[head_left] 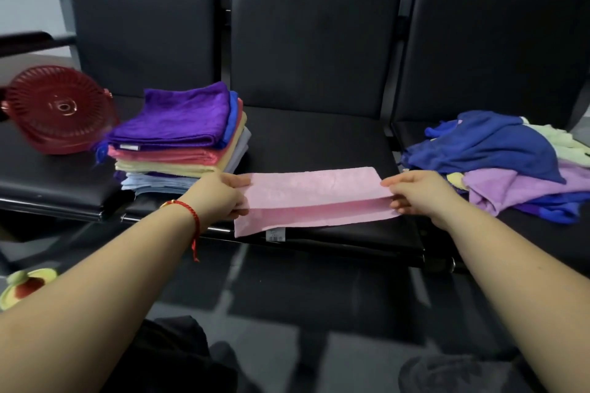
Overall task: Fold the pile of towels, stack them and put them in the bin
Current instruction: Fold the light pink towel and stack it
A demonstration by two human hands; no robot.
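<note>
Both hands, left (223, 198) and right (418, 195), pinch the folded pink towel (314, 198) stretched between them.

Between your left grip (223, 198) and right grip (418, 198) the half-folded towel (314, 198) lies on the worktop (319, 140). Behind and left of your left grip sits the folded stack (178, 134), the bin (59, 108) farther left. Right of your right grip lies the unfolded pile (510, 163).

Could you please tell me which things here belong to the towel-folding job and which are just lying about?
Job: pink towel held by left hand and right hand; folded stack; unfolded pile; red basket.

Lying about: avocado plush toy; black seats.
</note>
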